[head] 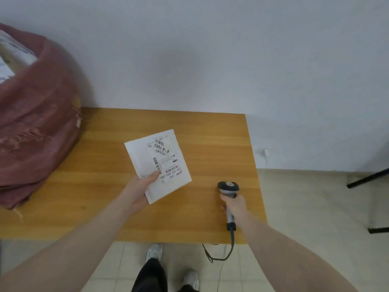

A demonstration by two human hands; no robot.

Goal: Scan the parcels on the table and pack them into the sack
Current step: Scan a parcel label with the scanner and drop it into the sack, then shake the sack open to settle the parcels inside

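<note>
My left hand (139, 191) holds a flat white parcel (145, 157) by its near corner, thumb on top, label with barcodes facing up, above the wooden table (105, 218). My right hand (235, 205) grips the handle of a grey barcode scanner (228, 187) to the right of the parcel, its head pointing away from me. The dark red sack (35, 123) stands on the table's left end, bulging, with pale parcels (12, 55) showing at its open top.
The scanner's black cable (221, 257) hangs off the table's front edge toward the tiled floor. My shoes (154, 251) show below the table. A white wall runs behind. Black stand legs (368, 178) lie on the floor at far right.
</note>
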